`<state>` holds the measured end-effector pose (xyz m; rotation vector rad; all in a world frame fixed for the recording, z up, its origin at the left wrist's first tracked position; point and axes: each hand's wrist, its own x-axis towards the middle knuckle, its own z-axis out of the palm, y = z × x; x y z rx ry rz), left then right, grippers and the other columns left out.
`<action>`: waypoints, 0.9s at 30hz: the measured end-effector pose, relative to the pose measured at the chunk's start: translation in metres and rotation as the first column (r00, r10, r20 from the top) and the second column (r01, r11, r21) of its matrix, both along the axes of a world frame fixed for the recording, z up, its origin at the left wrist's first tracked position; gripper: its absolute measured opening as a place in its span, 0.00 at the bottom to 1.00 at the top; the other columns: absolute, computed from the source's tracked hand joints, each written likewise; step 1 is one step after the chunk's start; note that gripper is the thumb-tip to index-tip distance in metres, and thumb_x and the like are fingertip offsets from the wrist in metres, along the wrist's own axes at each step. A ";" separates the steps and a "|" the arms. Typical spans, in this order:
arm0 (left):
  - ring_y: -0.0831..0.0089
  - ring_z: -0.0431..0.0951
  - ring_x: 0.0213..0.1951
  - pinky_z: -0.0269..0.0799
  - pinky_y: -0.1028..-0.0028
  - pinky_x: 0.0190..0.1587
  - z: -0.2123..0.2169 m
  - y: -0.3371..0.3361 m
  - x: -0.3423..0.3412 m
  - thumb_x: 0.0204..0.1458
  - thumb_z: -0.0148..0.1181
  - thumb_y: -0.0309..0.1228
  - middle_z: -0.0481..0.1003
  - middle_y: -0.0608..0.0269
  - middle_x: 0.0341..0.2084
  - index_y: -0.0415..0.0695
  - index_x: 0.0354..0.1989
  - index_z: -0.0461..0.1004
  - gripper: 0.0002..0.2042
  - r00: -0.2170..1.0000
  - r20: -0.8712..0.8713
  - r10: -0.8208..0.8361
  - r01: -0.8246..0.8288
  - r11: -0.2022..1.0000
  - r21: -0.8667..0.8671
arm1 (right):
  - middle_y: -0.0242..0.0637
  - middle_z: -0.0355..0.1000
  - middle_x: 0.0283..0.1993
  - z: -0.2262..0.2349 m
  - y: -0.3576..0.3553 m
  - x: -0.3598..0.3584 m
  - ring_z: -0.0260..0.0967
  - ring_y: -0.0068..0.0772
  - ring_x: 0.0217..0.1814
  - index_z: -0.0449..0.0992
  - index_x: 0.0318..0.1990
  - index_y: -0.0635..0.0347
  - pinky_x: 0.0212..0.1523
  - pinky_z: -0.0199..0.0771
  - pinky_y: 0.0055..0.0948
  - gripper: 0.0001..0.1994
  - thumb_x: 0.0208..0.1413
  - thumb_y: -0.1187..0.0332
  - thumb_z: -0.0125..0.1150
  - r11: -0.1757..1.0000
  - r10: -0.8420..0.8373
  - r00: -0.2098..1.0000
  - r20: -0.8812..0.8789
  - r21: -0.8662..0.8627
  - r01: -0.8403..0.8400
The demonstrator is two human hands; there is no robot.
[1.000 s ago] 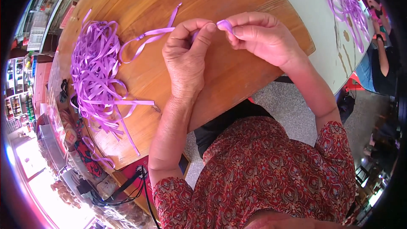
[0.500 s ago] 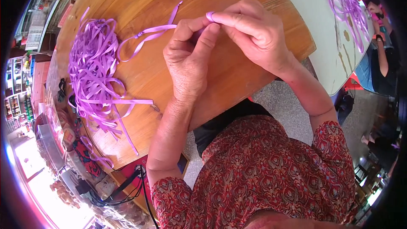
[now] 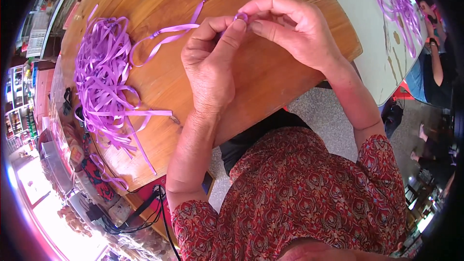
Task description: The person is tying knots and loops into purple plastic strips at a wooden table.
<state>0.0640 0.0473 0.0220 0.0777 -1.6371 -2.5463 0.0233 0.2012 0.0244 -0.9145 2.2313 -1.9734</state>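
1. Wooden tabletop (image 3: 270,82), count one: fills most of the upper middle, lies under both hands.
2. Patterned red shirt (image 3: 309,188), count one: spans the lower middle, shows two short sleeves above two bare forearms.
3. White tabletop (image 3: 357,9), count one: adjoins the wooden one at upper right, carries brown streaks.
4. Large purple ribbon pile (image 3: 104,67), count one: sits on the left part of the wooden tabletop, tangled too densely for counting single ribbons.
5. Hands, count two. Left hand (image 3: 212,63): pinches purple ribbon between thumb and bent index finger. Right hand (image 3: 299,34): bends close beside, index tip at the ribbon, thumb tip apart from that index tip; cannot tell about any pinch between thumb and the partly hidden other fingers.
6. Smaller purple ribbon heap (image 3: 398,9), count one: lies on the white tabletop, well apart from the hands, near another person's arm (image 3: 436,65).
7. Loose ribbon length (image 3: 169,31), count one: curves from beside the large pile to the left hand; passes out of sight there.
8. Small ribbon loop (image 3: 241,17), count one: stands up at the left hand's fingertips, above the wooden tabletop, just beside the right index tip.
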 end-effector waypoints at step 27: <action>0.84 0.70 0.29 0.66 0.84 0.34 -0.002 -0.010 -0.001 0.49 0.61 0.23 0.75 0.68 0.25 0.36 0.33 0.77 0.04 0.990 0.129 0.063 -0.035 0.977 -0.209 | 0.29 0.68 0.31 -0.006 0.002 -0.027 0.67 0.29 0.35 0.76 0.38 0.58 0.40 0.66 0.31 0.13 0.42 0.68 0.57 0.935 0.096 0.339 -0.936 0.202 0.293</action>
